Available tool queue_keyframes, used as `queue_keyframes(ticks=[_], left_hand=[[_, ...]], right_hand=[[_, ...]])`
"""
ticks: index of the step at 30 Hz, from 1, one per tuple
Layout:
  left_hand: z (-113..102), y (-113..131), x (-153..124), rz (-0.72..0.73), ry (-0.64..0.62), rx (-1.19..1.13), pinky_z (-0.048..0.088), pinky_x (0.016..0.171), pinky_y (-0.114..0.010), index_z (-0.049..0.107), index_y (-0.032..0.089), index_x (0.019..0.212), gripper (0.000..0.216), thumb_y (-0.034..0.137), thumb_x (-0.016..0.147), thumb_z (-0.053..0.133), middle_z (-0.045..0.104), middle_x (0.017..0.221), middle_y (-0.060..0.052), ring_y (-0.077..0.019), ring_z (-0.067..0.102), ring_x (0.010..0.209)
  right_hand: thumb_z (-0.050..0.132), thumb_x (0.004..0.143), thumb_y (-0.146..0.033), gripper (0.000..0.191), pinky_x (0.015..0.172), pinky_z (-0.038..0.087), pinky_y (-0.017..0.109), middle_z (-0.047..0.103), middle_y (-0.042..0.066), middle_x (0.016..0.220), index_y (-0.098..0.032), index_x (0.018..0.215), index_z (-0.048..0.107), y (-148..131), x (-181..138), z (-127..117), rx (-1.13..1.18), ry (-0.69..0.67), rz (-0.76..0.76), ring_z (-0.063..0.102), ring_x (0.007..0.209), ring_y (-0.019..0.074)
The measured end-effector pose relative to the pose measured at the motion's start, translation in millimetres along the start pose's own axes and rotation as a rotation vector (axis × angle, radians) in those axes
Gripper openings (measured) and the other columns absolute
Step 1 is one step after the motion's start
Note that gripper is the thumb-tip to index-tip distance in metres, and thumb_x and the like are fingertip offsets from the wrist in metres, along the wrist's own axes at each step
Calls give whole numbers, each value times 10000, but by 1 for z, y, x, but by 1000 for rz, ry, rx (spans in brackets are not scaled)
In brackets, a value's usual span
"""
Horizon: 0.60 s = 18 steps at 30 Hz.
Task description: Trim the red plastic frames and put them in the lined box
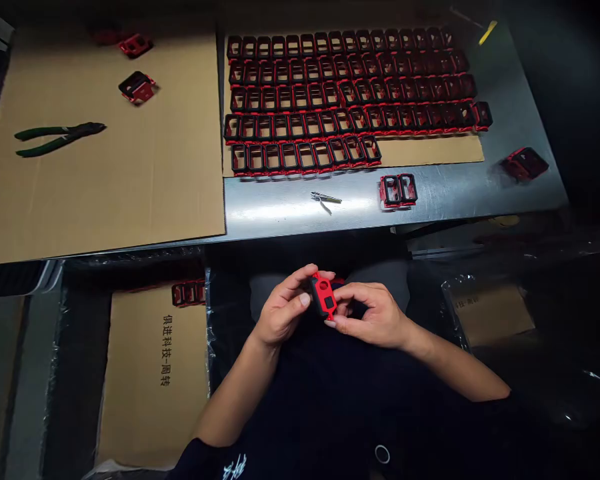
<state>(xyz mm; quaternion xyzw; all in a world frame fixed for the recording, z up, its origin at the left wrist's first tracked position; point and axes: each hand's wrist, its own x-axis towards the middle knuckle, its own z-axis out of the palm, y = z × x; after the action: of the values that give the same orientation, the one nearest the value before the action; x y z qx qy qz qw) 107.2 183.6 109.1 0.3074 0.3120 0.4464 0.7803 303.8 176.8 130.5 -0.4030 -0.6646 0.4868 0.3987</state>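
Both hands pinch 1 red part (323, 295) over the lap. Left hand (281, 311) and right hand (373, 315) have fingers closed on it. Rows of frames (345, 93) fill the table (280, 213).

Both hands hold a small red and black frame (323, 297) over the lap, near the table edge: the left hand (281, 311) grips its left side, the right hand (371, 315) its right. On the far table (510, 133), rows of frames (345, 93) lie beside tweezers (325, 199); pliers (57, 138) rest on cardboard (120, 173) at left.
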Motion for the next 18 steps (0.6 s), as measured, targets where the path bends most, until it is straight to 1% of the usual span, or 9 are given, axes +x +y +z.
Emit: queue_keyframes(ticks=[3,5,7,10,15,18], left_hand=[[-7,5,-10,46,-164,108,514,1070,-469,572,360,1402,609,332,830,781,631,1427,-100,-292,637,1270],[-11,7,-14,73,-215,206,521,1065,-454,507,376,1460,743,268,793,814,591,1470,-115,-291,642,1261],[-13,7,-17,100,-211,288,534,1049,-433,468,371,1491,822,214,767,826,580,1474,-131,-286,654,1239],[-14,6,-19,115,-197,347,543,1032,-396,450,368,1504,852,185,761,824,589,1458,-129,-273,659,1222],[-13,4,-19,127,-215,329,552,1030,-384,451,411,1493,842,169,777,820,592,1449,-95,-237,697,1150],[-12,3,-20,107,-204,328,551,1034,-390,462,402,1485,810,162,793,809,599,1440,-100,-238,706,1141]], right_hand=[[760,823,-218,157,580,562,214,737,-2,696,-194,968,705,2,0,1,-15,-8,-68,678,562,114],[744,828,-218,149,591,566,223,747,4,714,-199,971,705,4,0,2,-32,-21,-85,684,571,120],[732,831,-221,145,596,565,230,748,3,716,-204,971,703,4,0,3,-47,-30,-85,681,571,122],[725,826,-215,141,589,558,230,740,-3,701,-205,964,700,5,0,4,-50,-40,-86,674,565,123],[739,817,-202,114,590,550,229,724,-2,677,-203,924,700,4,1,5,-69,-31,-110,663,563,123],[736,828,-222,92,596,555,240,718,-2,673,-209,913,702,4,1,4,-89,-40,-112,663,573,130]])
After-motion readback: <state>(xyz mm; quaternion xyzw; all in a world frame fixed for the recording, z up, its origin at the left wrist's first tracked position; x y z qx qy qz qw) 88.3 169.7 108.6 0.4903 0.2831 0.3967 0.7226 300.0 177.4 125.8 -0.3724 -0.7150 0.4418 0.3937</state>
